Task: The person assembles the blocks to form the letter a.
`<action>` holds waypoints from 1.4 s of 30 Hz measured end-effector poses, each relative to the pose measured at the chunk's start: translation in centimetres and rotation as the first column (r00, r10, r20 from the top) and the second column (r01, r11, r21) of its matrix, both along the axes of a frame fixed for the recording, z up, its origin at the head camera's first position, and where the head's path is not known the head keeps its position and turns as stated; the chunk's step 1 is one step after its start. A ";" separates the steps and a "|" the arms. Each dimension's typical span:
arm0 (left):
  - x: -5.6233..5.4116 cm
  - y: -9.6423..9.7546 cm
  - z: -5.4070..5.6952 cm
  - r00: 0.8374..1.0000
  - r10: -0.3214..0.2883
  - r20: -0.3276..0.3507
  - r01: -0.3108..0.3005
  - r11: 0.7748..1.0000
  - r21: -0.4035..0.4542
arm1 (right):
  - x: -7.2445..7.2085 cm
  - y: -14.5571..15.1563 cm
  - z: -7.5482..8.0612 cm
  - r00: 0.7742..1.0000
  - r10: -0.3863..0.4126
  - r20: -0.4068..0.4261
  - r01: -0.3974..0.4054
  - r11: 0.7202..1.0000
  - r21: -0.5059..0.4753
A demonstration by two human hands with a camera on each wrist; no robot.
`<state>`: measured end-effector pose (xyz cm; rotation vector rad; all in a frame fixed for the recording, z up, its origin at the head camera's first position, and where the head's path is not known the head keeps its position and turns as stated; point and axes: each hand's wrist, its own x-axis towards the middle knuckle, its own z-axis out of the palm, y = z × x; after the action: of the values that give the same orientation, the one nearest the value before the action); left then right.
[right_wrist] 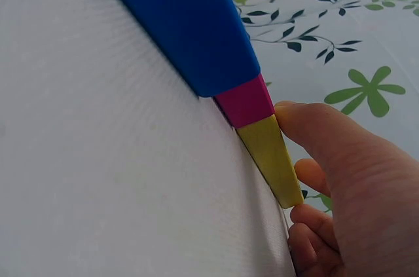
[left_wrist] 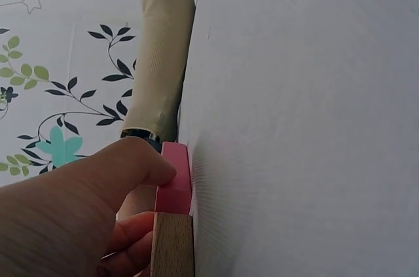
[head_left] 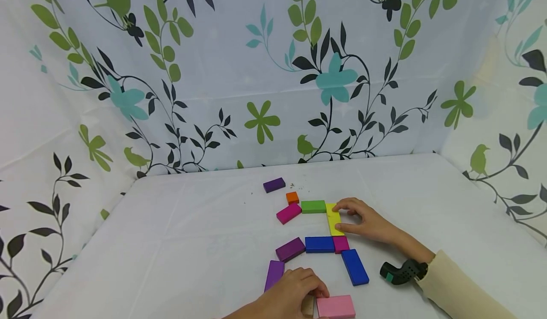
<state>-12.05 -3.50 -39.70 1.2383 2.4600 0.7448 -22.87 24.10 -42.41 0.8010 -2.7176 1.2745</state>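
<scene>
My left hand pinches the left end of a pink block, which lies flat on the white cloth. In the left wrist view the thumb presses on the pink block, and a bare wooden block touches its end. The left hand partly hides the wooden block in the head view. My right hand holds a yellow piece between thumb and fingers; a seam seems to cross it. A small magenta block touches its near end, also seen in the right wrist view.
Flat blocks form a bent line: green, pink-magenta, two blue ones, dark purple and violet. Farther back lie an orange block and a separate purple block. Leaf-patterned cloth hangs behind.
</scene>
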 end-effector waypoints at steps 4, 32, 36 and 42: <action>0.1 0.0 0.1 1.000 0.007 0.006 -0.007 1.000 0.000 | 0.0 0.0 0.1 1.000 -0.001 -0.007 0.001 1.000 0.006; 0.5 -0.4 1.4 0.996 0.074 0.056 -0.080 0.991 0.105 | 0.2 0.0 0.0 1.000 0.000 0.009 0.000 1.000 -0.004; 0.5 -0.7 1.8 0.997 0.076 0.034 -0.081 0.979 0.187 | 0.2 0.0 0.0 1.000 -0.001 0.010 0.001 1.000 -0.009; -0.1 -1.0 1.9 0.985 0.079 -0.154 -0.037 0.966 0.255 | 0.1 0.1 -0.1 1.000 0.008 0.001 -0.008 1.000 -0.013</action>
<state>-12.13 -4.54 -37.84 1.3687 2.6052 1.0373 -22.82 24.20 -42.48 0.8110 -2.7069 1.2926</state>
